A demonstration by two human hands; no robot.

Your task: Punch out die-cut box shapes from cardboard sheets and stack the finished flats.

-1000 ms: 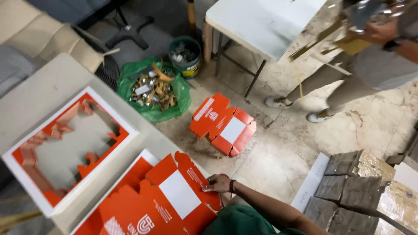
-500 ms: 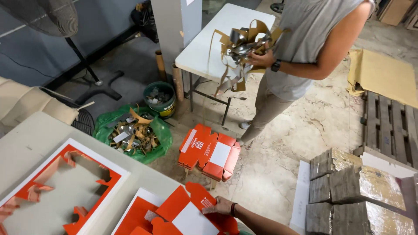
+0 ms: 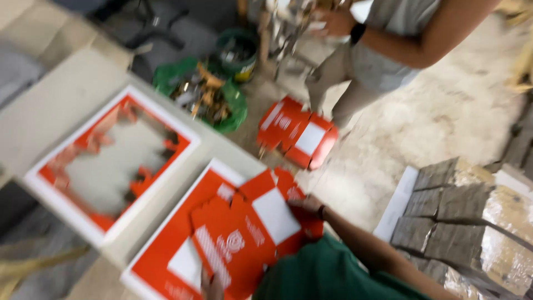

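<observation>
An orange and white die-cut box blank (image 3: 250, 228) lies lifted over a punched orange sheet (image 3: 161, 266) at the table's near edge. My right hand (image 3: 308, 206) grips the blank's right edge, with a dark band on the wrist and a green sleeve below. At the very bottom, my left hand (image 3: 211, 286) shows only in part, its fingers over the blank's lower edge. The picture is blurred by motion.
A leftover orange sheet frame (image 3: 111, 161) lies on the pale table (image 3: 61, 94). On the floor are more orange blanks (image 3: 297, 133), a green bag of scraps (image 3: 202, 94) and a green bucket (image 3: 239, 50). A co-worker (image 3: 383, 50) stands behind. Grey wrapped bundles (image 3: 466, 216) are stacked at right.
The view has swung down and closer to the table. The blank has risen further off its sheet. My left hand has come into view at the bottom. The co-worker has stepped nearer the floor pile.
</observation>
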